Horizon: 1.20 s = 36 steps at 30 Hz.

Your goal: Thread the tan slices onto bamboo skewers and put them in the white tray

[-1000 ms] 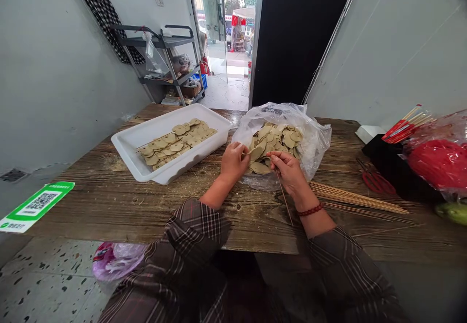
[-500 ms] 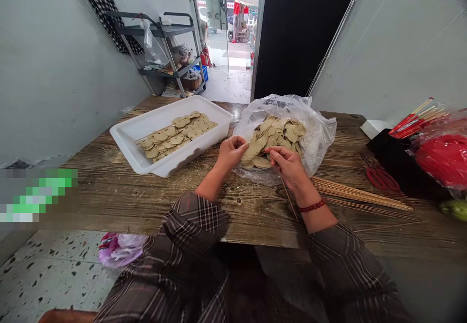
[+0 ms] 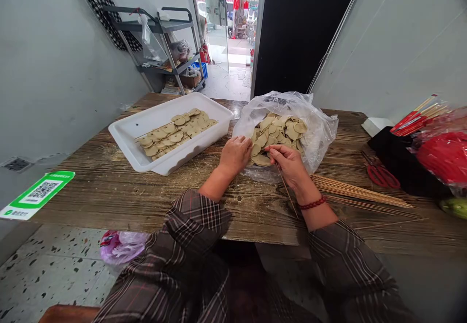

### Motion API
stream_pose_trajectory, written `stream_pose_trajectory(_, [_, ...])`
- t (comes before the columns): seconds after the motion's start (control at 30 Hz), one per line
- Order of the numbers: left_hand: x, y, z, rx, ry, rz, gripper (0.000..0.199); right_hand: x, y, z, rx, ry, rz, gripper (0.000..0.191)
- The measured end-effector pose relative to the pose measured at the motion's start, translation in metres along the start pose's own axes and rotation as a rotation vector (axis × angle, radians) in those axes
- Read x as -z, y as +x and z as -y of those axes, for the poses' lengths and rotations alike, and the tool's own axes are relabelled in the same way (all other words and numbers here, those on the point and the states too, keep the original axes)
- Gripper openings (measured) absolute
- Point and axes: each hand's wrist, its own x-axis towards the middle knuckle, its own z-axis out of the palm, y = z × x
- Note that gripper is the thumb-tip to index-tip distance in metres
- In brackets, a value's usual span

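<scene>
Thin round beige slices point(image 3: 279, 131) fill an open clear plastic bag point(image 3: 319, 133) on the wooden table. At the bag's near left edge is my left hand point(image 3: 235, 156), palm down with its fingers curled; whatever is under the fingertips is hidden. My right hand point(image 3: 286, 162) pinches a thin wooden stick point(image 3: 288, 191) at the near side of the slices, the stick slanting down toward the table's front. To the left, a white tray point(image 3: 127, 143) holds rows of skewered slices point(image 3: 175, 135).
Loose thin sticks point(image 3: 365, 194) lie right of my right wrist. Farther right are red-handled scissors point(image 3: 382, 176), a black box point(image 3: 394, 160) and a red bundle point(image 3: 443, 157). A green QR card point(image 3: 38, 194) is at the left edge; a cart point(image 3: 156, 26) stands behind.
My left hand has turned palm down and its fingers have curled over, hiding the slice that was at its fingertips. The right hand keeps the stick in almost the same place.
</scene>
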Motion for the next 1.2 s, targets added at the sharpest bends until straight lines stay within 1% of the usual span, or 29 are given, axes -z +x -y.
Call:
stream_pose_trajectory(0.07, [0.000,0.000,0.001,0.039,-0.043,-0.002,0.015,0.000,0.000,-0.001,0.007,0.007,0.012,0.035])
stream_pose_trajectory(0.13, [0.000,0.001,0.003,0.121,-0.140,-0.039,0.012,-0.001,0.000,-0.001,0.013,0.017,0.020,0.034])
stream_pose_trajectory(0.23, [-0.001,0.002,0.008,0.254,-0.351,-0.118,0.008,-0.001,-0.001,-0.001,0.020,0.020,0.024,0.033])
stream_pose_trajectory(0.37, [-0.001,0.006,0.013,0.367,-0.628,-0.196,0.007,0.000,-0.002,0.000,0.006,0.004,0.039,0.034])
stream_pose_trajectory(0.5, [0.002,0.007,0.016,0.446,-0.917,-0.239,0.022,-0.001,-0.003,0.000,0.003,-0.046,0.063,0.035])
stream_pose_trajectory(0.57, [0.004,0.008,0.016,0.465,-1.067,-0.250,0.030,-0.002,-0.004,-0.002,0.029,-0.092,0.077,0.033])
stream_pose_trajectory(0.63, [0.006,0.008,0.015,0.475,-1.166,-0.257,0.035,-0.002,-0.005,-0.004,0.069,-0.156,0.096,0.032])
stream_pose_trajectory(0.87, [0.013,0.008,0.007,0.496,-1.333,-0.227,0.032,-0.005,-0.010,0.001,0.151,-0.347,0.094,0.030])
stream_pose_trajectory(1.03, [0.014,0.007,0.008,0.481,-1.319,-0.277,0.026,-0.007,-0.013,0.003,0.168,-0.402,0.099,0.028])
stream_pose_trajectory(1.2, [0.015,0.008,0.009,0.496,-1.302,-0.291,0.026,-0.007,-0.013,0.000,0.166,-0.403,0.094,0.028])
